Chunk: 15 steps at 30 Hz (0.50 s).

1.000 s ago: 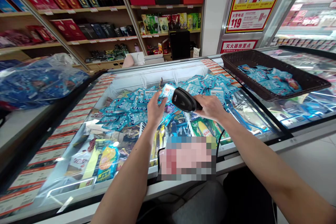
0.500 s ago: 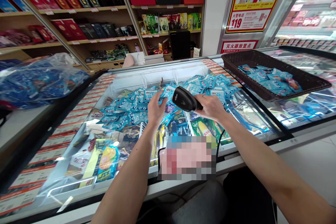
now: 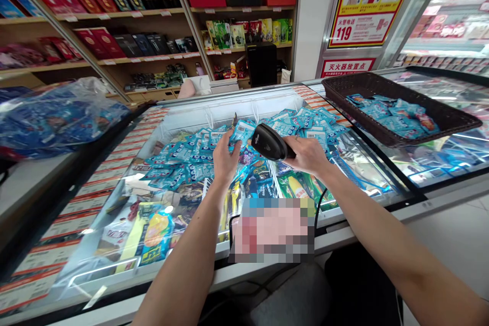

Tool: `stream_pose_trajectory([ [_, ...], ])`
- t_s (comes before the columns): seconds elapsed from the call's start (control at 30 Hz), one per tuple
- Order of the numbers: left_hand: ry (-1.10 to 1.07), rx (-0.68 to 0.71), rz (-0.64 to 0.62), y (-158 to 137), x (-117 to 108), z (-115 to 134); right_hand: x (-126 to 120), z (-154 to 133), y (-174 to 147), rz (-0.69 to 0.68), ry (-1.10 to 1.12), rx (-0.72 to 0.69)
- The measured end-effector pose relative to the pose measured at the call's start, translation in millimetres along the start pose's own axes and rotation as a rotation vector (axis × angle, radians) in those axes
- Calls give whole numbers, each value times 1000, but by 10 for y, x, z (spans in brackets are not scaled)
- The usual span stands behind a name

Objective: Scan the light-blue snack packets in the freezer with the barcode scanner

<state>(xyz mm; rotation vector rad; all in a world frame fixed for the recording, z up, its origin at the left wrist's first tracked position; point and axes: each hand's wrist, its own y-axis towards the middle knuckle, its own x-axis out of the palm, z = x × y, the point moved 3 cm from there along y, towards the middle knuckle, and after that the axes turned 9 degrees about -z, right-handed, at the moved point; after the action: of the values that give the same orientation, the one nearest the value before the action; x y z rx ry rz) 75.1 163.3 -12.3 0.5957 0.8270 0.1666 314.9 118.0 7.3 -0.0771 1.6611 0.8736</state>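
My right hand point(image 3: 307, 155) is wrapped round the grip of a black barcode scanner point(image 3: 269, 143), its head turned to the left. In my left hand point(image 3: 227, 158), a small blue packet point(image 3: 243, 131) is pinched between thumb and fingers, its white barcode label facing up. The scanner's head is close beside this packet. Around both hands, a heap of similar blue packets point(image 3: 191, 155) lies spread over the glass top of a chest freezer point(image 3: 225, 107). Below the hands, bagged ice creams point(image 3: 156, 234) show through the glass.
A brown woven basket point(image 3: 454, 117) with several blue packets stands at the right. A clear plastic bag point(image 3: 57, 117) full of blue packets lies at the left. A blurred-out screen point(image 3: 273, 229) sits at the near edge, beside the scanner's cable point(image 3: 319, 214). Shelves point(image 3: 160, 12) stand behind.
The packet in my left hand has tilted so that its barcode label shows more plainly. My left hand has shifted very slightly left; the scanner has risen a little.
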Motion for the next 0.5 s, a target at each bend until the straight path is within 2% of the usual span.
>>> stream_pose_trajectory([
  [0.13,80,-69,140,30,-155,-58,-20,22,-1,16,0,46],
  [0.27,176,-161,239,3,-277,-107,-23,34,-5,16,-11,68],
  [0.33,232,-156,263,-29,-303,-63,-20,38,-5,13,-15,73],
  [0.4,267,-76,189,-50,-270,21,-18,40,-4,14,-16,69],
  [0.5,283,129,-70,-73,-116,139,-17,48,-2,25,-13,71],
])
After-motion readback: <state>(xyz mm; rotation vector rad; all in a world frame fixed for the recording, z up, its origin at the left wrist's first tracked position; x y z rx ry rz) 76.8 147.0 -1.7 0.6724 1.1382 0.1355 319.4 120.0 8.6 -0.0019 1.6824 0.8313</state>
